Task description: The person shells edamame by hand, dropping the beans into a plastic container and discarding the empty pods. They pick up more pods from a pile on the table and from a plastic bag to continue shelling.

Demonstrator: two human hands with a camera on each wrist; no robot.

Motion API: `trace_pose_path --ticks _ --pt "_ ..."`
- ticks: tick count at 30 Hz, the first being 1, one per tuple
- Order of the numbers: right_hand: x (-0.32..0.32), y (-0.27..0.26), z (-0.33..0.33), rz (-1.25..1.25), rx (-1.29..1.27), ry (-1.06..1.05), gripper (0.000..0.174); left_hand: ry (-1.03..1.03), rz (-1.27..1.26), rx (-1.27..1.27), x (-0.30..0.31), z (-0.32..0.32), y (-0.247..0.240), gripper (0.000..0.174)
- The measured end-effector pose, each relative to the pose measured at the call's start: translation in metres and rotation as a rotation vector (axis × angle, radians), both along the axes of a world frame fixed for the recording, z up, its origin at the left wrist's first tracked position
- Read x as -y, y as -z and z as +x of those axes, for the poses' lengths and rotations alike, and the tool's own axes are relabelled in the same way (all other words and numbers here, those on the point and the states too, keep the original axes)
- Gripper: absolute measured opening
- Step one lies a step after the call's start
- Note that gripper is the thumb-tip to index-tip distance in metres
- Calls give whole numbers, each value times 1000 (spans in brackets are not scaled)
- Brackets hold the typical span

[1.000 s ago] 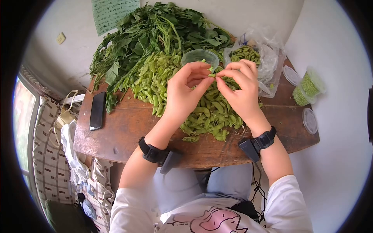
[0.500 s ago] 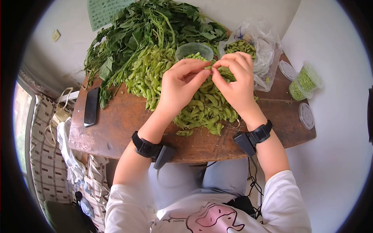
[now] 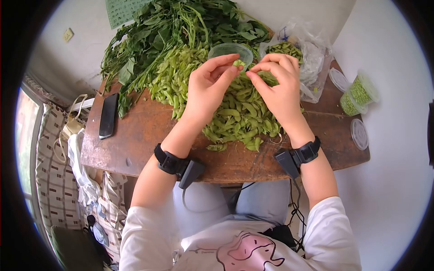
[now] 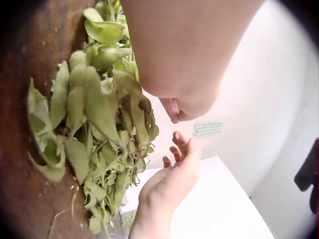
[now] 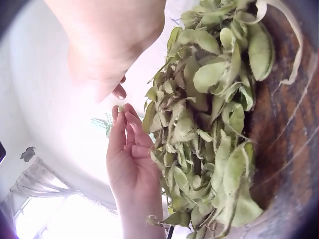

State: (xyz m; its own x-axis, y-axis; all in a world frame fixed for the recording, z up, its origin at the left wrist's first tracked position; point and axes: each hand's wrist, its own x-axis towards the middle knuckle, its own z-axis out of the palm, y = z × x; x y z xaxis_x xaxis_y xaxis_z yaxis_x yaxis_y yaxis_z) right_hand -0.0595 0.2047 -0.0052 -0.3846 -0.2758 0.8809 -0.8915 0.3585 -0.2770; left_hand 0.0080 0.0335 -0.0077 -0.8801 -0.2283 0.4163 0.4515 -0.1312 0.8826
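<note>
My left hand [image 3: 203, 88] is raised over the soybean pods, its thumb and fingers pinching a small pale-green soybean [image 5: 120, 108] at the tips. Just to its right is my right hand [image 3: 280, 88], with loosely bent fingers and the thumb and index tips near each other. No bean shows between the right fingers in the left wrist view. Beneath both hands spreads a heap of green pods [image 3: 244, 119], some split open in the wrist views. A clear plastic bowl [image 3: 217, 53] stands just behind the fingertips, partly hidden by the left hand.
Leafy bean stalks [image 3: 167, 31] pile up at the back left, with more pods [image 3: 174, 74] before them. A plastic bag [image 3: 312, 63] of pods, tubs of shelled beans [image 3: 359, 92] and lids [image 3: 360, 134] sit to the right. A phone [image 3: 109, 116] lies on the wooden table [image 3: 144, 144] at left.
The hands were together at the fingertips and have now drawn slightly apart. The green piece that was between them is out of the right fingers; the left hand still pinches a bean.
</note>
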Motion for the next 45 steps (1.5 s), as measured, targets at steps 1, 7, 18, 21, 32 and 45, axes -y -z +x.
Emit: trace_pose_path --ticks 1,7,18,21,32,45 --pt "1 0 0 3 20 -8 12 2 -18 17 1 0 -1 34" --pt "0 1 -2 -9 36 -59 12 -2 -17 12 1 -2 1 28" --pt "2 -5 6 -22 67 -82 11 -28 -132 68 0 -1 2 31" --pt "2 -5 6 -19 77 -86 12 -14 -120 -3 1 -4 6 29" --pt "-1 -4 1 -5 96 -110 8 -103 -253 -78 2 -3 6 18" --pt "-1 -5 2 5 16 -91 8 -104 -241 -20 2 -2 5 20"
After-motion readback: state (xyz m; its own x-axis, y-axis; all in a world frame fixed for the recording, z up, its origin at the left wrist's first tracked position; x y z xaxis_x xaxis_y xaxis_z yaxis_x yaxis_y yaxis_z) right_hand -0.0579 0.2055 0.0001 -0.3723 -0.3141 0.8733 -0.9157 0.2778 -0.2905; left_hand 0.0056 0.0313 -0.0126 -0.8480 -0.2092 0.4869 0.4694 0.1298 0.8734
